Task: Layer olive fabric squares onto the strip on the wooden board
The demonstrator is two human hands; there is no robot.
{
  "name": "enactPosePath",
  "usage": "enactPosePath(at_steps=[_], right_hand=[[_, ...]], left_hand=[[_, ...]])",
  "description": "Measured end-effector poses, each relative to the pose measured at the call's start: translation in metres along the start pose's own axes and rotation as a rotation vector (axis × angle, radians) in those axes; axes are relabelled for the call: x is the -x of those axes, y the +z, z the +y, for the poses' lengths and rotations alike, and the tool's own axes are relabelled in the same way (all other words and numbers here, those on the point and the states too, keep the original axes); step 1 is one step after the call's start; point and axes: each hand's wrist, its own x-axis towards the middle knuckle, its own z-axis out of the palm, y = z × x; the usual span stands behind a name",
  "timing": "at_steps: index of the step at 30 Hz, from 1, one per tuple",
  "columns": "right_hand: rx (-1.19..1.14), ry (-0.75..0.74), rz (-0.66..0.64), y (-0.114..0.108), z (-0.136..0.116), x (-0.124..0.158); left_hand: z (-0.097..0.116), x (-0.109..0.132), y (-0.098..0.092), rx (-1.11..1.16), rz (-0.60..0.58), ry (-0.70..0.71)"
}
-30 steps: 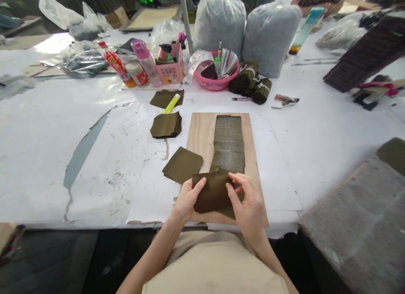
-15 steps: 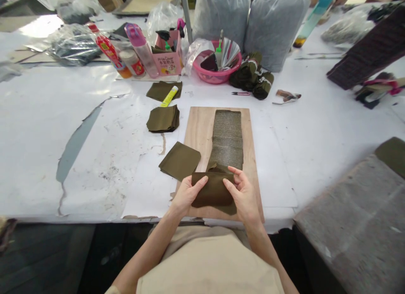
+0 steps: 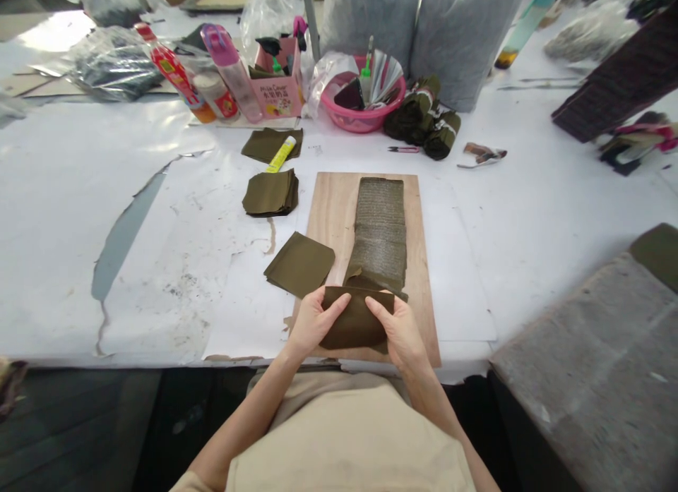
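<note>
The right hand (image 3: 403, 333) has just tucked its raised forefinger away and slid its thumb inward along the olive cloth piece (image 3: 356, 326); it now grips the upper edge much as the left hand (image 3: 311, 322) does, fingers mostly hidden behind; the piece, over the near end of the plywood board (image 3: 329, 213), seems more evenly held, which suggests the edge is being firmed or lined up.

Soft, bright light washed the table (image 3: 530, 195); glare whitened its far left. Below its near edge was dim, the margins smeared and stretched.
</note>
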Motion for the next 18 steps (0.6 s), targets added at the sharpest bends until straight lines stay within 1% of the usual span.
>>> enactPosePath(at_steps=[1, 3, 5, 6, 7, 8, 9, 11, 15, 18], right_hand=[[-0.001, 0.003, 0.002, -0.0007, 0.0006, -0.0003], [0.000, 0.009, 0.007, -0.0018, 0.0012, -0.0008], [0.006, 0.013, 0.009, -0.0023, 0.0012, -0.0015], [0.011, 0.014, 0.009, -0.0023, 0.0013, -0.0018], [0.020, 0.013, 0.008, -0.0022, 0.0015, -0.0022], [0.031, 0.010, 0.007, -0.0021, 0.0018, -0.0026], [0.042, 0.006, 0.001, -0.0020, 0.0024, -0.0030], [0.060, 0.000, -0.017, -0.0024, 0.0041, -0.0034], [0.084, 0.010, -0.047, -0.0053, 0.0075, -0.0028], [0.120, 0.022, -0.053, -0.0073, 0.0077, -0.0015]], left_hand=[[-0.0010, 0.0000, -0.0007, -0.070, 0.034, 0.050], [-0.0027, 0.0000, -0.0017, -0.255, 0.155, 0.205], [-0.0029, -0.0002, -0.0022, -0.497, 0.286, 0.433], [-0.0024, -0.0005, -0.0021, -0.616, 0.315, 0.553], [-0.0015, -0.0008, -0.0019, -0.718, 0.312, 0.658], [-0.0003, -0.0012, -0.0014, -0.796, 0.286, 0.741], [0.0010, -0.0017, -0.0008, -0.851, 0.247, 0.796], [0.0031, -0.0028, 0.0007, -0.921, 0.186, 0.838], [0.0045, -0.0057, 0.0017, -0.975, 0.126, 0.826], [0.0040, -0.0083, -0.0008, -0.981, 0.050, 0.835]])
